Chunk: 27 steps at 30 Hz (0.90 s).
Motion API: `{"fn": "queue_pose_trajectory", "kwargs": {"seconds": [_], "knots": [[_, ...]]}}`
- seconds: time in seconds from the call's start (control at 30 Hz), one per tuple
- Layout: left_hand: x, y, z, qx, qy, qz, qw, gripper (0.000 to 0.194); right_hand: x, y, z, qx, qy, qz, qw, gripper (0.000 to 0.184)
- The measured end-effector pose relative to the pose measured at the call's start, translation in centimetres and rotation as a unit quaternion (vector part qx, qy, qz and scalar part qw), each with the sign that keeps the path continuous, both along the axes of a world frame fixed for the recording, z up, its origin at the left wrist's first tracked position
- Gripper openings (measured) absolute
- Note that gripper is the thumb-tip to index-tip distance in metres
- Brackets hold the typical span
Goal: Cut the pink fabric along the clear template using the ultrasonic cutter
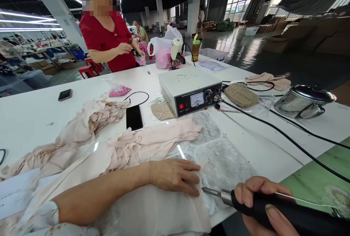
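My left hand (175,176) lies flat, fingers stretched out, pressing a pale pink fabric piece (153,207) onto the white table (246,145). My right hand (262,207) is wrapped round the black handle of a handheld tool (273,207). The tool's metal tip (212,191) touches the fabric edge right beside my left fingertips. A black cable (273,130) runs from the tool to a white control box (191,94) with a dial gauge and red switches. Stacks of pink fabric pieces (115,148) lie fanned out beyond my left hand.
A black phone (134,117) lies next to the box, another phone (65,94) further left. A metal pot (303,101), brown fabric pieces (242,95), a bag of pink bits (119,90) and loose elastic rings sit around. A person in red (109,39) stands across the table.
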<state>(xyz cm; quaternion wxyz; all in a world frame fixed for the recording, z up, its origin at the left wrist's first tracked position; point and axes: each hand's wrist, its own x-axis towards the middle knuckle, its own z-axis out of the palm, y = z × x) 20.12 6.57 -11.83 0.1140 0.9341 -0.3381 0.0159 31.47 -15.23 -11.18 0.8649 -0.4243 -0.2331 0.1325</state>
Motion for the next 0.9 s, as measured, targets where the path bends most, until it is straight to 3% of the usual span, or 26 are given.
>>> {"fn": "queue_pose_trajectory", "kwargs": {"seconds": [0.3, 0.6, 0.9], "knots": [[0.0, -0.1, -0.4, 0.014, -0.008, -0.009, 1.0, 0.025, -0.2, 0.1, 0.6, -0.021, 0.015, -0.021, 0.999, 0.014], [0.0, -0.1, -0.5, -0.019, 0.009, 0.012, 1.0, 0.02, 0.2, -0.2, -0.7, -0.033, 0.036, -0.024, 0.999, 0.014], [0.0, -0.1, -0.7, -0.026, -0.002, 0.01, 1.0, 0.024, 0.4, -0.1, -0.6, -0.034, 0.034, -0.012, 0.999, 0.013]]}}
